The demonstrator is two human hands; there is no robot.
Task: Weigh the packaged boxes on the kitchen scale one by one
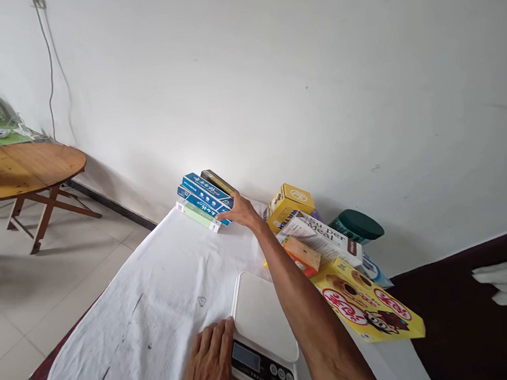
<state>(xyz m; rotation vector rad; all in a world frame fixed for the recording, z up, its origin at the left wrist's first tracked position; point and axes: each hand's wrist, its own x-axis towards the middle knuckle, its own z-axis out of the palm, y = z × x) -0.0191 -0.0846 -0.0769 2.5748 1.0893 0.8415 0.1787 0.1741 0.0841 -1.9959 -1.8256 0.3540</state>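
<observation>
My right hand reaches to the far end of the cloth-covered table. Its thumb and fingers close around the right ends of two slim blue boxes, the upper blue box and the lower blue box. A pale green and white box lies in front of them, and a dark box with gold trim is behind. My left hand rests on the cloth with fingers stretched out, against the left side of a white kitchen scale. Nothing lies on the scale's plate; its display is unreadable.
Right of my forearm sit a yellow box, a white Super Meal box, an orange box, a large yellow cartoon box and a dark green lidded container. A wall stands behind. A round wooden table is at left.
</observation>
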